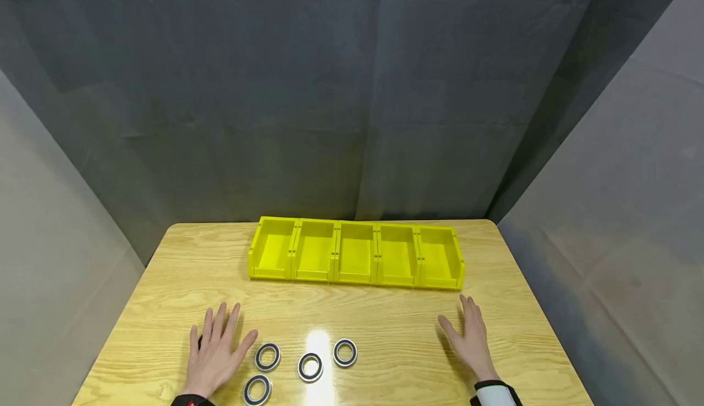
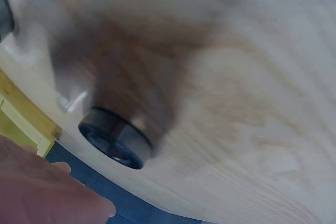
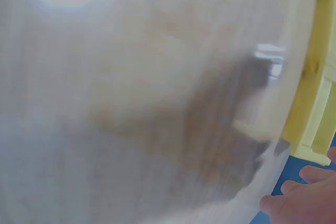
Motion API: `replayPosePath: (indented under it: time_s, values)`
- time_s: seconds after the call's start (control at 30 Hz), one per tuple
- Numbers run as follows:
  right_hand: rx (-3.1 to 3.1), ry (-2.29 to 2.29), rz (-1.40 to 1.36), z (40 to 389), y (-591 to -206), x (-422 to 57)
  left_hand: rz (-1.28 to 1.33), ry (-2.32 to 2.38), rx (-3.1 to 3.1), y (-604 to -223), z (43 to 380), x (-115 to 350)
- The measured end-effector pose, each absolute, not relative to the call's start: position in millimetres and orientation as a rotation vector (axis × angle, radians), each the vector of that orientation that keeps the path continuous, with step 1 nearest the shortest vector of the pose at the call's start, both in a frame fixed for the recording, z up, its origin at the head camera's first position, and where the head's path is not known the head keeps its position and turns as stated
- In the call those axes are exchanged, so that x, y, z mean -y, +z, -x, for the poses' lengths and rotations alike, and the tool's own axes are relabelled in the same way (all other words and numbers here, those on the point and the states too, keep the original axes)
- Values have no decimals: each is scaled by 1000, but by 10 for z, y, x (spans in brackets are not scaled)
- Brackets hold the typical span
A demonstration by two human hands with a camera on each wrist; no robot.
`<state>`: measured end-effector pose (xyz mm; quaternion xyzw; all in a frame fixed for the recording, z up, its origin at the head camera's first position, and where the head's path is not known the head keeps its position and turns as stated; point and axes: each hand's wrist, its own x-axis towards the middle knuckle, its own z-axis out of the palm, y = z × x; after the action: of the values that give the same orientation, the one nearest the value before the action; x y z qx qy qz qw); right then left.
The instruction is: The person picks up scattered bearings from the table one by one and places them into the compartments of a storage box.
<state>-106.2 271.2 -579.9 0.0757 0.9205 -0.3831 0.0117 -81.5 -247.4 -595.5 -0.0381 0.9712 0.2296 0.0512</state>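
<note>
My left hand (image 1: 217, 354) is held over the left front of the table, fingers straight and spread, with nothing in it. Mostly hidden behind its fingers in the head view is a bearing (image 2: 115, 139), which the left wrist view shows on the wood apart from the fingers (image 2: 52, 187). Right of the left thumb lie several black-and-silver ring bearings: one close to the thumb (image 1: 266, 368), one nearer the front edge (image 1: 247, 390), and two farther right (image 1: 300, 369) (image 1: 336, 354). My right hand (image 1: 470, 342), fingers extended and thumb apart, holds nothing at the table's right side.
A row of joined yellow bins (image 1: 356, 277) stands along the back of the wooden table (image 1: 385, 326), their insides showing no contents. A dark curtain (image 1: 275, 100) hangs behind, with pale grey panels on the left (image 1: 49, 259) and right (image 1: 616, 198).
</note>
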Motion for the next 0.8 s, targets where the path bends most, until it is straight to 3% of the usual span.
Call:
replayPosePath:
  time_s: [0.43,0.8]
  values:
    - [-2630,-1461,-355,1410,-5644,-2887,197,957,-2764,-5754,1163,2444]
    - [-2367,-1816,-361,1610,-5567,-2955,267,1438,-2503,-5609,1487,2433]
